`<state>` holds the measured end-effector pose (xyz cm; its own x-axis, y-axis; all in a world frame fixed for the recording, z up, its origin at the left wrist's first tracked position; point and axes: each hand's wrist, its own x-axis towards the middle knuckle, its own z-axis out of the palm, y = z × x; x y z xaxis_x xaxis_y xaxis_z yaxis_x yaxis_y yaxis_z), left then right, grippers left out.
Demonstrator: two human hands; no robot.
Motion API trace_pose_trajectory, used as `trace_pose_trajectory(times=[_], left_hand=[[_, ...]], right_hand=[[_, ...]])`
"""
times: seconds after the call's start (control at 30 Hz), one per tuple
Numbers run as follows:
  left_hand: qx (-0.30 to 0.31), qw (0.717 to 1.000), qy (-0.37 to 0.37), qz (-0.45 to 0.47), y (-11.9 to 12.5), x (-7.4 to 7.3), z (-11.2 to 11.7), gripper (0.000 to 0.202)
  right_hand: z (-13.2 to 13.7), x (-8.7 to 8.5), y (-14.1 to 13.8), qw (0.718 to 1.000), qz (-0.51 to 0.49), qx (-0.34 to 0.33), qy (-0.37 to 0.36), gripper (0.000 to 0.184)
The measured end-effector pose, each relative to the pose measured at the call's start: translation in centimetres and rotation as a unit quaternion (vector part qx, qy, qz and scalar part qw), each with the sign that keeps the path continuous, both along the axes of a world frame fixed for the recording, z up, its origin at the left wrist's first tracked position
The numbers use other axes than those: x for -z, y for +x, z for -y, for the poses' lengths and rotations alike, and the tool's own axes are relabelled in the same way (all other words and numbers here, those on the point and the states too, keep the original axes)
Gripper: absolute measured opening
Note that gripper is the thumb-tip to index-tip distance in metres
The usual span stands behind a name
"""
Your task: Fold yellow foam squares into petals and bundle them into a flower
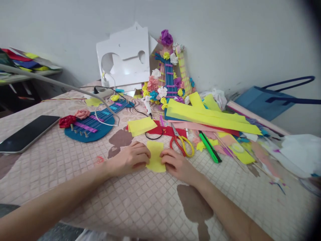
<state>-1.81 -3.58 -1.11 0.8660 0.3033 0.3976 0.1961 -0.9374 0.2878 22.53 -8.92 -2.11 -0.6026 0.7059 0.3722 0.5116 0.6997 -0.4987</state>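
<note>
A small rectangle of yellow crepe paper [155, 157] is held upright-wise between my hands, just over the table. My left hand [135, 155] pinches its left edge with bent fingers. Along the right edge, my right hand [175, 164] grips the same piece; both thumbs are mostly hidden. Behind it lies a folded yellow paper piece [141, 126]. Scissors with red and yellow handles [182, 144] rest just beyond my right hand, and a green utility knife [210, 147] lies farther right.
A blue paper guitar [100, 124] with rosettes lies left, near a phone [27, 134]. A white glue gun [147, 105] with a black cord stands behind. Long yellow paper strips [210, 115] are piled right. Flower-covered guitars [170, 77] and white foam board [125, 57] lean on the wall.
</note>
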Motion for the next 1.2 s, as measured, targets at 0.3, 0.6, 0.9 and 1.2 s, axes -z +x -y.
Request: trace_pose_trajectory(times=[0.3, 0.6, 0.9, 1.2], left_hand=[[-0.004, 0.992, -0.125, 0.028, 0.3, 0.1, 0.4, 0.020], [0.022, 0.979, -0.202, 0.009, 0.2, -0.2, -0.2, 0.011], [0.003, 0.973, -0.231, 0.014, 0.5, -0.2, -0.4, 0.011], [-0.058, 0.971, -0.230, 0.025, 1.1, -0.2, 0.3, 0.009]], right_hand=[[0.5, -0.5, 0.1, 0.998, 0.019, -0.006, -0.052, 0.025], [0.5, -0.6, -0.4, 0.992, -0.010, 0.023, -0.127, 0.009], [0.8, -0.3, -1.8, 0.985, -0.033, 0.099, -0.137, 0.010], [0.8, -0.4, -2.0, 0.985, -0.033, 0.110, -0.132, 0.013]])
